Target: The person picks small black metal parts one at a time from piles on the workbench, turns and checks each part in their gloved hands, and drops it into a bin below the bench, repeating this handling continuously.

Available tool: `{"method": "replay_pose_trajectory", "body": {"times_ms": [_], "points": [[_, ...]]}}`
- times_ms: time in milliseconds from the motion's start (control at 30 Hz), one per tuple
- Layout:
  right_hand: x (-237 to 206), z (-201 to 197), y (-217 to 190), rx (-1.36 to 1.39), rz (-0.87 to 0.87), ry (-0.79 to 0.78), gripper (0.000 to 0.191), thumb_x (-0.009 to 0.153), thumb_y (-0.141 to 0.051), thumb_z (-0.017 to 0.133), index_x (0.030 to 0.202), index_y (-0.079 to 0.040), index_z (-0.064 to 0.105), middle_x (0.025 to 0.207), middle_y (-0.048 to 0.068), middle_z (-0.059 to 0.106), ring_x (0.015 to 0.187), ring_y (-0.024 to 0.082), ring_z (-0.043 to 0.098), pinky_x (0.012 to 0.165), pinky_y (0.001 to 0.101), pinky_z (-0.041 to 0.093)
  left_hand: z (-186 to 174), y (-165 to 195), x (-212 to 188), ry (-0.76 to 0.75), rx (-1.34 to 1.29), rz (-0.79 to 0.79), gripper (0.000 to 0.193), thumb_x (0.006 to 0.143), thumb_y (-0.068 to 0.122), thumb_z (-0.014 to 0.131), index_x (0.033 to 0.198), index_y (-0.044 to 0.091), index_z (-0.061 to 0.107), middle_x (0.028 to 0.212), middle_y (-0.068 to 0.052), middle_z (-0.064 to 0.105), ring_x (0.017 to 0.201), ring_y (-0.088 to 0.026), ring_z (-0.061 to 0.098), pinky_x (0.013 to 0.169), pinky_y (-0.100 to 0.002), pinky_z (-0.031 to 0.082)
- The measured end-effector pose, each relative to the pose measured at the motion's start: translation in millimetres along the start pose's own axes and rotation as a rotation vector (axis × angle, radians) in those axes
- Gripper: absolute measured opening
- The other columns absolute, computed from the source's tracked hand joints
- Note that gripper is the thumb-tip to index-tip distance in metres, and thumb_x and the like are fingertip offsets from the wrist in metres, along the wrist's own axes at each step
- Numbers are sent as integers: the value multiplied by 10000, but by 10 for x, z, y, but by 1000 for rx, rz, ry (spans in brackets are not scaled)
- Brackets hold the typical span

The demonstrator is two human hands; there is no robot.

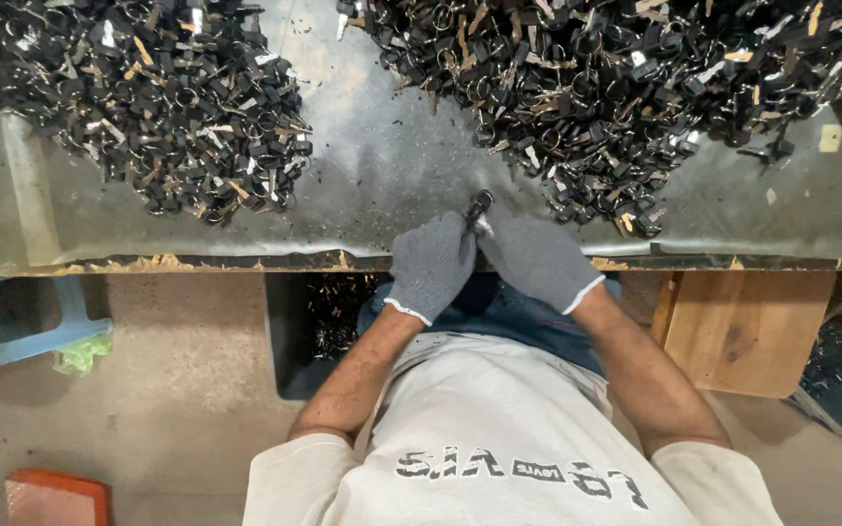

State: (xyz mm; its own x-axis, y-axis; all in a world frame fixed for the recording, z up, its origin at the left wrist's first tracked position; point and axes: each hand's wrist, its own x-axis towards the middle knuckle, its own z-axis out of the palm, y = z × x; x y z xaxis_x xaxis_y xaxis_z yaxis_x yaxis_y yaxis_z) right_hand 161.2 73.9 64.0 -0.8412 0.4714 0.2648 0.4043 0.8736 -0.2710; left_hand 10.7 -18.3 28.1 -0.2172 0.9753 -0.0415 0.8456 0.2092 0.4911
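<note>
On the left we see one heap of small black parts (138,97). Our gloved left hand (431,263) and right hand (533,255) together pinch one small black piece (479,205) at the table's (363,185) edge. The larger right heap (596,88) looks barely reduced.

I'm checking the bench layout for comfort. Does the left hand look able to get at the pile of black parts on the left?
Probably yes: the left hand sits at the bench edge, and bare tabletop lies between it and the left pile, with nothing in between.
</note>
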Motion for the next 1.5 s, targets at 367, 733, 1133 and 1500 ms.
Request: {"method": "replay_pose_trajectory", "body": {"times_ms": [367,733,1133,1500], "points": [[-248,254,-199,185,301,-387,315,977,-246,635,1179,-27,530,873,227,705,775,413,708,672,519,572,-205,-77,520,-34,-246,192,197,882,230,710,993,70,678,983,-177,685,932,-382,664,831,-507,522],[-163,89,-40,67,422,-304,473,1017,-225,575,1389,28,429,1265,294,641,720,373,725,569,489,564,33,-133,141,179,-116,240,150,867,112,680,1010,80,651,918,-136,654,910,-352,637,828,-487,490],[-77,223,-68,-116,400,-367,366,1029,-209,580,1314,18,544,902,221,715,685,364,723,673,455,592,83,-165,161,158,-89,296,143,879,93,652,1020,78,630,932,-148,629,940,-359,616,870,-481,496],[-44,19,-183,-56,568,-793,336,1216,-308,398,1438,-76,498,1317,185,653,1068,342,742,822,450,609,73,-84,39,275,-144,245,373,868,44,654,1234,113,642,951,-96,675,909,-308,679,846,-453,545]]}}
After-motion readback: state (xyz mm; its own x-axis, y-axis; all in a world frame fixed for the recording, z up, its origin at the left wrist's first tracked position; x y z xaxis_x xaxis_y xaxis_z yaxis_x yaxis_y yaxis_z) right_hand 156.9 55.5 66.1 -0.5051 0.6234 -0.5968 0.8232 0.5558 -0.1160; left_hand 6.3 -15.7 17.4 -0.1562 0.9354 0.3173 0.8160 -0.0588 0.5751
